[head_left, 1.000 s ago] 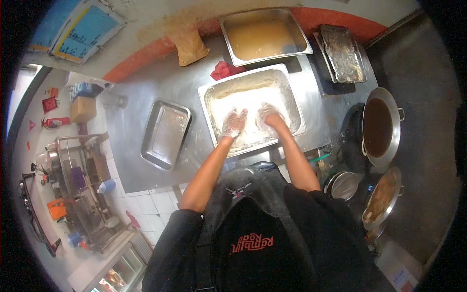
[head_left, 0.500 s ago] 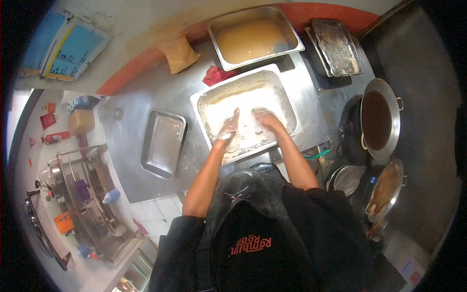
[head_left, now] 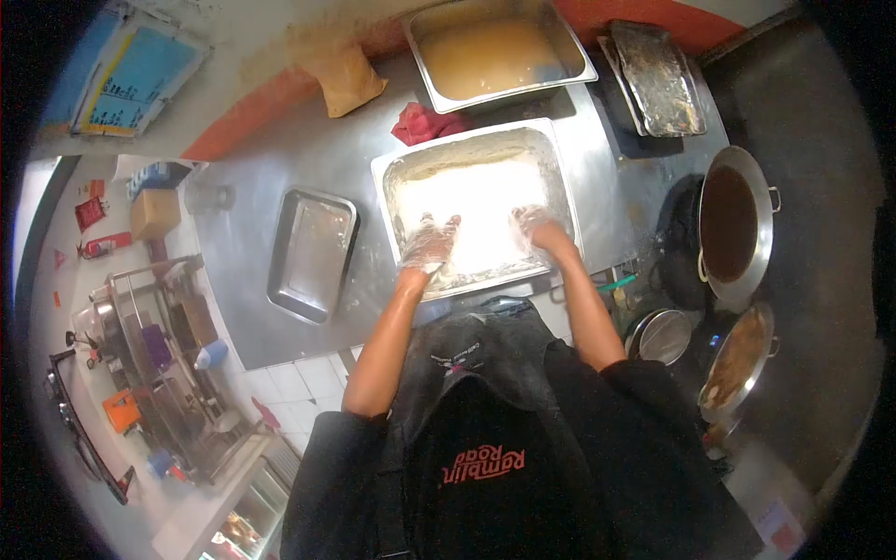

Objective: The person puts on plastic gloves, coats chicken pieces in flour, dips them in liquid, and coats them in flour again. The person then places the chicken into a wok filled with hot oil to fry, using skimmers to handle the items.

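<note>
The step in hand looks like working the white powder (head_left: 481, 191) by hand, inside the deep pan (head_left: 382, 187) on the metal table (head_left: 247, 252). The left hand (head_left: 431, 246) rests at the powder's near left with fingers loosely spread; the right hand (head_left: 539, 229) is opposite, its fingers too washed out to tell, and the next move seems to call for both palms kept low within the rim

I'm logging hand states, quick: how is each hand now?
Left hand: looks open, at the white powder in the metal pan.
Right hand: in the same pan; grip cannot be told.
</note>
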The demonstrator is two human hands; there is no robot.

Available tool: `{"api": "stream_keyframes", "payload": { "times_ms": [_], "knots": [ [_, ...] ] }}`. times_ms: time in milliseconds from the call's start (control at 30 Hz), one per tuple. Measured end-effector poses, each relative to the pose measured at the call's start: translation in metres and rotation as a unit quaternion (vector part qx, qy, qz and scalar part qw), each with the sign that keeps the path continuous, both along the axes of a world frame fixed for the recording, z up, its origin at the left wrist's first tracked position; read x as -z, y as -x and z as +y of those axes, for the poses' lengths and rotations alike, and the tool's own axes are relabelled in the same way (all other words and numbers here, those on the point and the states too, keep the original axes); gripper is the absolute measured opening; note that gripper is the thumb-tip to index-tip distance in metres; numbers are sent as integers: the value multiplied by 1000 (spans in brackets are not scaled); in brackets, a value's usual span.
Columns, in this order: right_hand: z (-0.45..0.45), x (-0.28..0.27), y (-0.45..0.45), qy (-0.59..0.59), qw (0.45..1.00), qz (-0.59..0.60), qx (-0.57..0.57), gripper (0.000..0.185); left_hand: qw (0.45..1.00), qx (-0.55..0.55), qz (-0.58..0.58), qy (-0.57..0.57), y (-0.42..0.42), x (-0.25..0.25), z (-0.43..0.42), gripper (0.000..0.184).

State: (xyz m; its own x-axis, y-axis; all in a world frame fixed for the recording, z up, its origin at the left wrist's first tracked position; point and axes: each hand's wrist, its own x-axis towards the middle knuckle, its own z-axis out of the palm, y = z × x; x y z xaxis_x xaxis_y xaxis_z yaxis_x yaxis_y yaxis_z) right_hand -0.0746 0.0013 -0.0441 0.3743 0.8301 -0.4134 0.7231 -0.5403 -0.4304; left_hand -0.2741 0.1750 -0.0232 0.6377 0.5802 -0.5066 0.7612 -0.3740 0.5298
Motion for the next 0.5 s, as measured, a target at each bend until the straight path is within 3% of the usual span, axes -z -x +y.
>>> {"api": "stream_keyframes", "payload": {
  "times_ms": [67, 133, 200, 267, 300, 367, 400, 433, 467, 500],
  "knots": [
    [-4, -26, 2, -68, 997, 6, 18, 36, 997, 14, 39, 64, 1, 3, 13, 83],
    [2, -66, 7, -49, 998, -6, 45, 43, 998, -17, -61, -24, -4, -43, 13, 62],
    [5, -61, 7, 13, 999, -26, 21, 46, 993, -67, -91, -28, -16, -58, 15, 64],
    [10, -41, 9, 69, 997, -45, -10, 47, 991, 40, 69, 104, -27, -45, 25, 65],
    [20, -33, 11, 69, 997, -30, -7, 46, 992, 42, 64, 100, -29, -39, 23, 65],
    [30, -30, 19, 71, 997, -13, 2, 45, 997, 22, 15, 78, -23, -19, 6, 62],
    [32, -40, 22, 38, 993, 83, 71, 44, 996, 33, 14, 79, -15, 10, 4, 62],
    [31, -46, 22, 0, 974, 175, 141, 43, 979, -16, -127, 159, -5, 45, 9, 62],
    [26, -42, 18, -3, 973, 171, 153, 43, 981, 30, -152, 121, -2, 34, 13, 60],
    [22, -37, 12, 29, 997, 67, 32, 43, 978, 73, -176, 80, 1, 27, 17, 59]
  ]
}}
